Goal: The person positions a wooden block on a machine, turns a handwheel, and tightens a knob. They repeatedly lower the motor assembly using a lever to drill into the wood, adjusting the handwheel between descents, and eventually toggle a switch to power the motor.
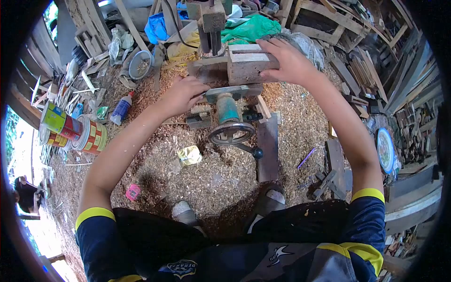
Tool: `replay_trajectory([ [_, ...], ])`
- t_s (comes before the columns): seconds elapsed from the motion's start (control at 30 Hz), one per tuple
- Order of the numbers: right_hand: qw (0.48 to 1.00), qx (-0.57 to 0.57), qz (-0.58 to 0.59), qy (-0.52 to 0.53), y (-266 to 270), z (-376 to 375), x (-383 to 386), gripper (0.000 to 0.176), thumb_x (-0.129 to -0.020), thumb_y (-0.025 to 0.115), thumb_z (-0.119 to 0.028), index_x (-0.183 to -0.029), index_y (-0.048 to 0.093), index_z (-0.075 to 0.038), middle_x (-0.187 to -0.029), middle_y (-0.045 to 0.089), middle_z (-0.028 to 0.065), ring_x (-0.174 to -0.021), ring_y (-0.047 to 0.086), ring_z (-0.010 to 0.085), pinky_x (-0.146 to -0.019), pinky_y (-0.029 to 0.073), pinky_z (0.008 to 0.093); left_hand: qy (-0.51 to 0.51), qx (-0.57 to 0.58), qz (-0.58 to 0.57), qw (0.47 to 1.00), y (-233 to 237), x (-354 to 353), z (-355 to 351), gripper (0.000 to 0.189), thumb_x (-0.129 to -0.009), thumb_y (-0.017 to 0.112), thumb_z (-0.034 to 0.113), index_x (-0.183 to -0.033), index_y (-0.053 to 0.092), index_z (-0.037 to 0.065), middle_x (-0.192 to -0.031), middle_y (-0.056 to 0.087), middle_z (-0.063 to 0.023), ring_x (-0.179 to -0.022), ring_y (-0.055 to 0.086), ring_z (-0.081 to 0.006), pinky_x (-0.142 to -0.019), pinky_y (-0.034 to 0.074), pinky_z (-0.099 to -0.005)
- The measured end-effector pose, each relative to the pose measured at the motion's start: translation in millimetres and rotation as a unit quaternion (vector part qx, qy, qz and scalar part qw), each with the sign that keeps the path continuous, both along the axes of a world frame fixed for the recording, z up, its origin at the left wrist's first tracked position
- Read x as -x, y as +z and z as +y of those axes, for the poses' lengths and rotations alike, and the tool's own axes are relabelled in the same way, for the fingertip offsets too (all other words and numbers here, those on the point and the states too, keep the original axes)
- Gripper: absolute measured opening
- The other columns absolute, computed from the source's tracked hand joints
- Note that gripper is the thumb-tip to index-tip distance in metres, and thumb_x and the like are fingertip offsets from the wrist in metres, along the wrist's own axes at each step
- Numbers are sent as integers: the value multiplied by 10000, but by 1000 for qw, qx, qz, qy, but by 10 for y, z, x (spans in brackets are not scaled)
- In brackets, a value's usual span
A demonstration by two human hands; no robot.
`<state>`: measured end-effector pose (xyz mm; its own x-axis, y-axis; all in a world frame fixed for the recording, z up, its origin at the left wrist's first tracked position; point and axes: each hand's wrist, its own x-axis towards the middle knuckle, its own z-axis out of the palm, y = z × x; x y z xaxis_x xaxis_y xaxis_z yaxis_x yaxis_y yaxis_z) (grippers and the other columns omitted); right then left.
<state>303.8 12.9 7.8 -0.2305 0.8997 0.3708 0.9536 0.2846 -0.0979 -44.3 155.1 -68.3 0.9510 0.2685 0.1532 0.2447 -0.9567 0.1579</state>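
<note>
The wooden block (251,70) sits on the machine bed, just right of the spindle head (212,23), with a slot along its top. Its long axis seems to run left to right, though the wide lens makes this hard to judge. The right hand (290,62) is the nearer one, wrapped over the block's right end, thumb against the near face and fingers across the top, so the block lies to the left of that grip. The left hand (185,95), fingers curled, is at the left end of the clamp (228,94), apart from the block; I cannot tell whether it pinches anything. Beyond, at left, a grey bowl (135,71) holds pale scraps, and tins (94,136) stand near a blue bottle (121,110), their contents hidden.
</note>
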Motion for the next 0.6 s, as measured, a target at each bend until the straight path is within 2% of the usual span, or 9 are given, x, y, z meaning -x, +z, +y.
replay_trajectory([
  [0.07, 1000, 13, 7, -1, -20, -35, 28, 887, -776, 905, -262, -1542, 508, -54, -1331, 622, 205, -1254, 588, 422, -1091, 487, 487, -3, -6, -9, 1000, -13, -6, 1, 365, -947, 706, 171, -1304, 675, 102, -1213, 701, -82, -1211, 600, -301, -975, 424, -498],
  [0.13, 1000, -12, -17, -11, -39, -58, 52, 908, -768, 911, -315, -1538, 507, -51, -1282, 631, 192, -1220, 599, 413, -1051, 521, 485, -3, -9, -18, 1000, -28, -2, 9, 361, -944, 710, 172, -1296, 675, 99, -1206, 701, -80, -1203, 601, -302, -971, 428, -495],
  [0.27, 999, -5, -49, 1, 46, 11, 134, 922, -785, 901, -325, -1560, 482, -55, -1290, 621, 188, -1198, 599, 407, -1040, 523, 492, -10, -9, -11, 1000, -51, -2, 13, 360, -937, 718, 169, -1287, 682, 94, -1212, 700, -77, -1206, 605, -299, -963, 438, -482],
  [0.33, 994, -18, -103, -7, 90, 37, 211, 951, -806, 887, -333, -1594, 431, -57, -1309, 612, 188, -1209, 596, 405, -1032, 520, 496, -13, -9, -18, 1000, -39, -5, -4, 356, -935, 717, 164, -1283, 685, 92, -1215, 699, -77, -1203, 608, -299, -962, 440, -476],
  [0.43, 997, -16, -77, -15, -8, 57, 165, 1013, -809, 882, -294, -1657, 356, -121, -1300, 596, 193, -1222, 574, 409, -1050, 496, 508, -7, -38, -4, 999, -41, -14, -40, 343, -934, 708, 147, -1272, 692, 89, -1217, 705, -80, -1193, 619, -303, -961, 450, -477],
  [0.53, 999, -34, -29, -10, -201, -29, 50, 1023, -812, 878, -301, -1663, 339, -122, -1283, 598, 185, -1206, 573, 405, -1045, 493, 518, 4, -43, -27, 999, -69, 2, -50, 340, -928, 702, 134, -1265, 695, 86, -1210, 711, -88, -1177, 626, -313, -963, 462, -487],
  [0.6, 998, -39, -41, -8, -229, -34, 54, 1023, -819, 873, -306, -1667, 331, -125, -1298, 592, 192, -1214, 569, 413, -1052, 487, 521, -6, -32, -24, 999, -60, -22, -23, 352, -922, 703, 133, -1270, 695, 80, -1200, 717, -96, -1170, 628, -323, -968, 470, -493],
])
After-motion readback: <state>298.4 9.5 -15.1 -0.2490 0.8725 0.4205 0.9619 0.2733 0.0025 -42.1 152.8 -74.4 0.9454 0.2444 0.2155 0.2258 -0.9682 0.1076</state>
